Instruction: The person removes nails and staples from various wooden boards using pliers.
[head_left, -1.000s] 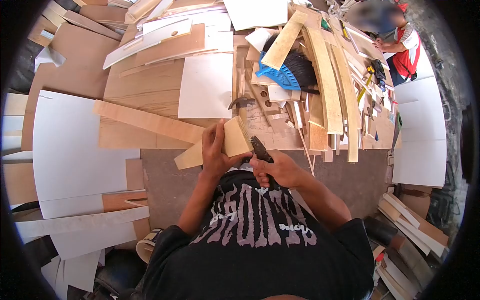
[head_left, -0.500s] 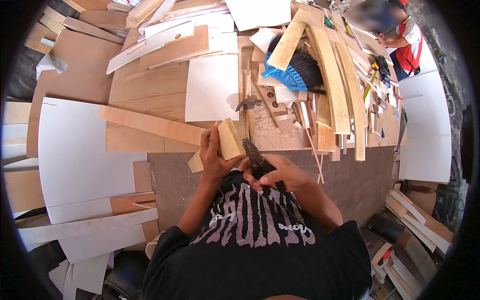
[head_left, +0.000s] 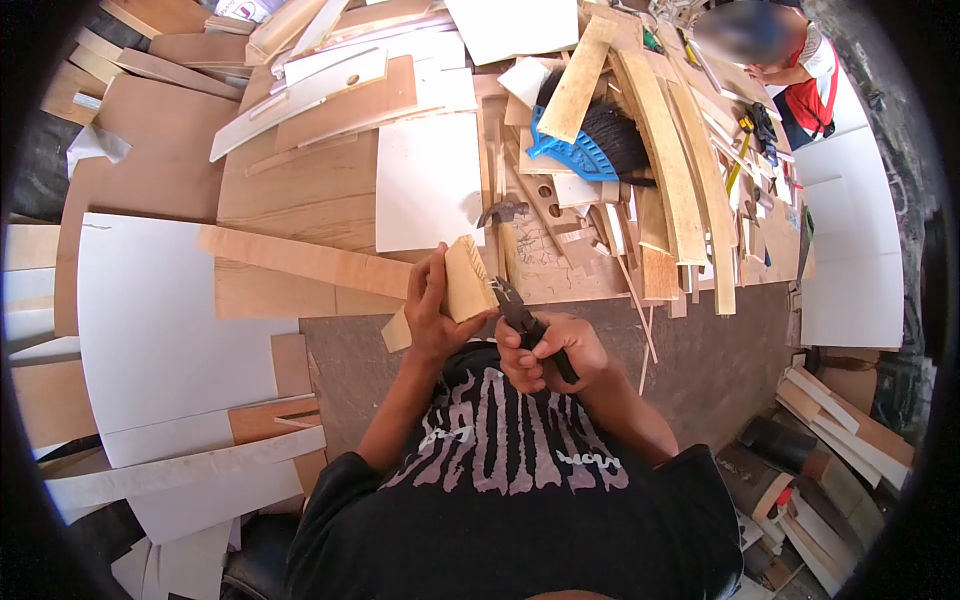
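My left hand is wrapped round a pale wooden board, whose near end is tilted up in front of my chest. My right hand grips dark pliers by the handles. The jaws of the pliers are at the board's right end, beside small thin bits that look like staples or nails. A claw hammer lies on the table just beyond the board.
On the worktable are a white panel, a blue brush and long planks. A plywood strip runs out left. Another person stands at the far right. Offcuts lie on both sides.
The board in my left hand has turned more end-on and its far part has swung lower. My right hand has shifted its hold on the pliers, its fingers now closed round the handles.
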